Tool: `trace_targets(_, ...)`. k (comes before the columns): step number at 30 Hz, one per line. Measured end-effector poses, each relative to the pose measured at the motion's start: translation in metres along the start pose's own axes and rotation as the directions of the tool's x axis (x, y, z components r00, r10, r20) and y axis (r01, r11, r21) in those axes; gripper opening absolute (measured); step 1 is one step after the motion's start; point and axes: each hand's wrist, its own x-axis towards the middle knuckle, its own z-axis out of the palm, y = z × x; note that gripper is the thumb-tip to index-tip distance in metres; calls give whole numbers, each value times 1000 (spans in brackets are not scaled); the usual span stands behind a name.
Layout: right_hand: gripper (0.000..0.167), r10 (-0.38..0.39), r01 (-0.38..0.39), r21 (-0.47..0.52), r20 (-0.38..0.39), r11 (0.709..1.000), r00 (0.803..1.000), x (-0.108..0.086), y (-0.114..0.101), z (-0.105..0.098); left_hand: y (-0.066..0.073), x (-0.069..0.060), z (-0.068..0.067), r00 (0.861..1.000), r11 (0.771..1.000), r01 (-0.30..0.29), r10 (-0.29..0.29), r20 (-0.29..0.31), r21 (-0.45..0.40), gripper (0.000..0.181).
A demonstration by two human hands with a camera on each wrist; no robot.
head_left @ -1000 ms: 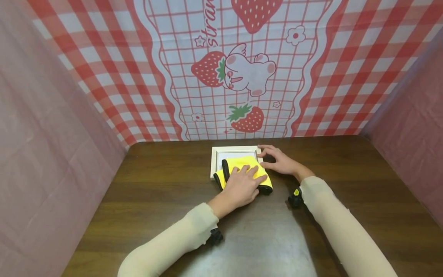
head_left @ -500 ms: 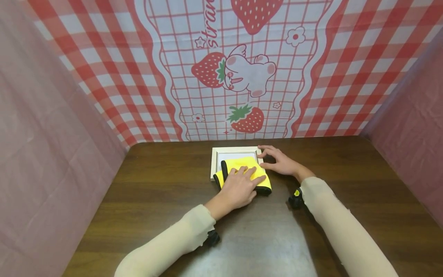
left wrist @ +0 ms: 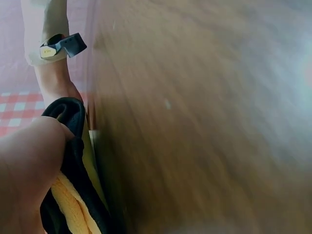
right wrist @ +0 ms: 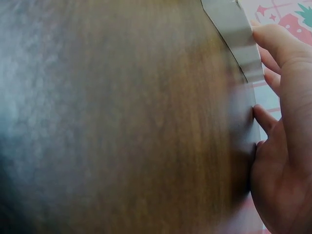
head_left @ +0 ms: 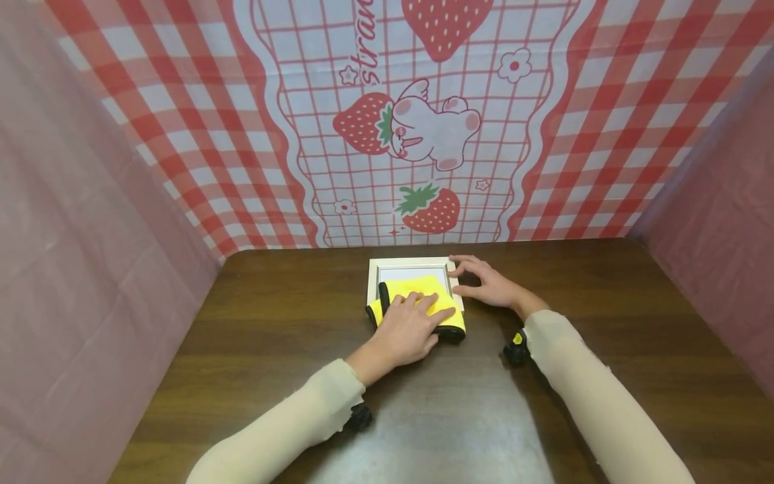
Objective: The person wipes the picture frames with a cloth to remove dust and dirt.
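Observation:
A cream picture frame (head_left: 373,282) lies flat near the table's back edge, a grey inner border and white panel showing. A folded yellow cloth with black edging (head_left: 423,286) covers its front part and overhangs its near side. My left hand (head_left: 405,329) rests on the cloth with fingers spread. In the left wrist view, the thumb side of that hand lies against the cloth's black edging (left wrist: 73,153). My right hand (head_left: 492,286) holds the right side of the frame, with bent fingers and thumb at its edge. In the right wrist view, the thumb touches the frame's side (right wrist: 239,36).
The dark wooden table (head_left: 272,336) runs back to a red-and-white checked cloth (head_left: 242,168) with strawberry prints. Pink curtains (head_left: 91,235) hang on both sides. Each wrist wears a black camera (head_left: 516,349).
My left hand and the yellow cloth have slid a little to the left over the frame. The right hand and the frame stay in place.

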Motion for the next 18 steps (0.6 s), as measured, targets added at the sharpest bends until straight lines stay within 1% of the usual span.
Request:
trace_targets(2, 21, 5, -5, -7, 0, 1000, 1000, 1, 0, 0, -4, -4, 0, 1000, 1000, -2, 2, -6, -4, 58)
trace_targets(3, 21, 8, -8, -5, -1, 1000, 1000, 1, 0, 0, -7, -4, 6, 1000, 1000, -2, 2, -16, -4, 58)
trace_targets(5, 20, 11, -11, -2, -3, 1000, 1000, 1, 0, -1, -10, -7, 5, 1000, 1000, 4, -4, -18, -6, 57)
trace_targets(6, 20, 10, -10, 0, -2, 1000, 1000, 0, -1, -1, -13, -7, 10, 1000, 1000, 4, -4, -31, -9, 57)
trace_targets(7, 21, 9, -9, 1, -1, 1000, 1000, 0, -1, -1, -14, -10, 5, 1000, 1000, 8, -9, -25, -12, 57)
trace_targets(8, 21, 8, -8, 1, 0, 1000, 1000, 0, -2, -1, -16, -11, 5, 1000, 1000, 11, -12, -27, -14, 57)
trace_targets(9, 22, 8, -8, 0, 1, 1000, 1000, 0, -2, -1, -19, -12, 13, 999, 1000, 12, -12, -37, -16, 57)
trace_targets(10, 23, 9, -9, -1, 2, 1000, 1000, 0, -2, -1, -19, -15, 8, 999, 1000, 14, -15, -29, -16, 57)
trace_targets(12, 23, 12, -12, -3, 4, 1000, 1000, 0, -2, -1, -22, -18, 9, 1000, 1000, 15, -16, -27, -14, 58)
trace_targets(13, 23, 13, -13, -3, 4, 1000, 1000, 0, -1, -1, -22, -21, 4, 1000, 1000, 19, -19, -17, -12, 58)
trace_targets(15, 23, 17, -17, -3, 5, 1000, 1000, 1, 0, 0, -25, -24, 4, 1000, 1000, 21, -22, -13, -14, 58)
trace_targets(16, 23, 17, -17, -3, 5, 1000, 1000, 1, 1, 0, -25, -27, -4, 1000, 999, 27, -27, -2, -17, 58)
trace_targets(18, 22, 15, -15, -3, 5, 1000, 1000, 2, 2, 1, -28, -31, -4, 999, 999, 36, -36, 6, -24, 58)
